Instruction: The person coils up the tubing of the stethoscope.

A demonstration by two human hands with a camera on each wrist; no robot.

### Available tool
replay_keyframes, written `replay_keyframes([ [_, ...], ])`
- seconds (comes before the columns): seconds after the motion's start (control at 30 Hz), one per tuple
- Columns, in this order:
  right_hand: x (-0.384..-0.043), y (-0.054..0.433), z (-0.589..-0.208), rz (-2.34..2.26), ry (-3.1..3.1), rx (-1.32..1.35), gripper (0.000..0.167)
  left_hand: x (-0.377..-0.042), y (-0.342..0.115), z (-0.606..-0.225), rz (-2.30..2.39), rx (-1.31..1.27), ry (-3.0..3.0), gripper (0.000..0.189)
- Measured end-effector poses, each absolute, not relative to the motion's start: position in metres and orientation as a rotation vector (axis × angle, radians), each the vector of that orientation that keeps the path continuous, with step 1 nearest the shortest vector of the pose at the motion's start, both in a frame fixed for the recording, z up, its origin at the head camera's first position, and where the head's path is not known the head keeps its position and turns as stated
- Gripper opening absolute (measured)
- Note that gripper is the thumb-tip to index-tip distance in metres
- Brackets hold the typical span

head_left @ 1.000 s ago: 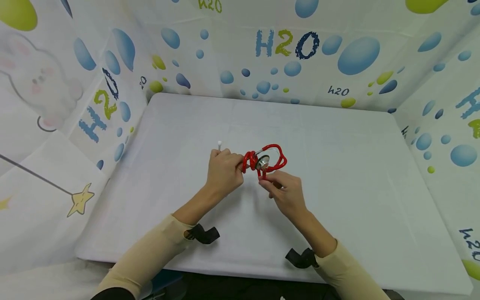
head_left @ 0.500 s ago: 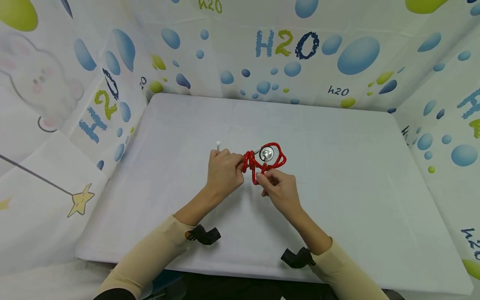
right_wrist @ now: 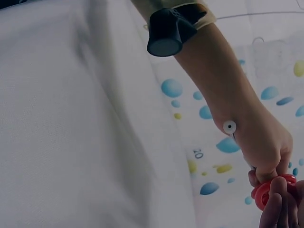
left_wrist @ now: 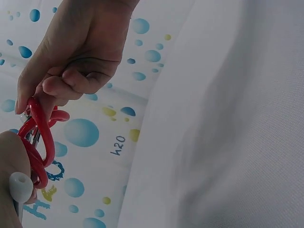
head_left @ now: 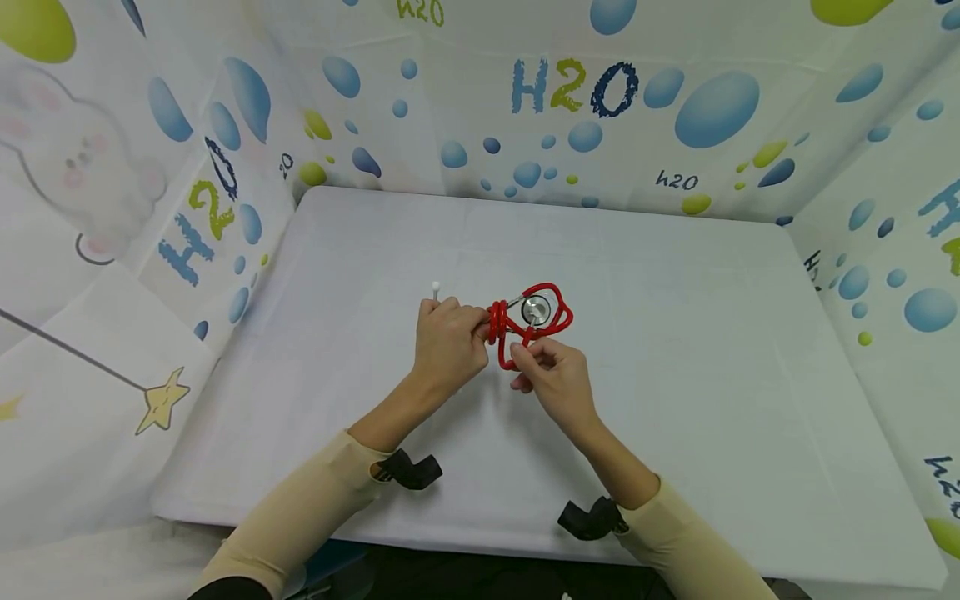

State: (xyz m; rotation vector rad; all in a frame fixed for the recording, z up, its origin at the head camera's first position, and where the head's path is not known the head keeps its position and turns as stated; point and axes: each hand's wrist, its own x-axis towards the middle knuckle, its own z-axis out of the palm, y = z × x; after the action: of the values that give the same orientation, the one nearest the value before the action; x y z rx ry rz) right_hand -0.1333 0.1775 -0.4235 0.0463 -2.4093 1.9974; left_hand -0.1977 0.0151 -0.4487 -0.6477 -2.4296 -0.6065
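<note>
A stethoscope with red tubing (head_left: 497, 323) is held above the white table, its tube wound in several turns beside my left hand (head_left: 450, 340). That hand grips the bundle at its left end. A white ear tip (head_left: 436, 287) on a metal stem sticks out past the knuckles; the left wrist view shows this ear tip (left_wrist: 21, 187) close up. My right hand (head_left: 558, 379) pinches the red tube just below the round metal chest piece (head_left: 536, 310), whose flat face is turned up. Between the hands a short loop of tube hangs down. The left fingertips are mostly hidden.
The white-covered table (head_left: 675, 333) extends around the hands on every side. Printed curtains (head_left: 450, 108) with drops and lettering stand behind it and at both sides. A black wrist mount (head_left: 408, 469) sits at the left cuff, another mount (head_left: 590, 518) at the right.
My right hand has shifted slightly left, drawing the tube into a lower loop. The chest piece has turned from tilted to facing up. My left hand stays nearly still.
</note>
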Motion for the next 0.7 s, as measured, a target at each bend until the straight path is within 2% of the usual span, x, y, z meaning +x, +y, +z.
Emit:
replay_keyframes([
  [0.7,-0.1319,0.1738,-0.4276,2.067,-2.339,-0.084,0.022,-0.1960,0.0150,-0.4460,-0.596,-0.639,-2.431,0.007],
])
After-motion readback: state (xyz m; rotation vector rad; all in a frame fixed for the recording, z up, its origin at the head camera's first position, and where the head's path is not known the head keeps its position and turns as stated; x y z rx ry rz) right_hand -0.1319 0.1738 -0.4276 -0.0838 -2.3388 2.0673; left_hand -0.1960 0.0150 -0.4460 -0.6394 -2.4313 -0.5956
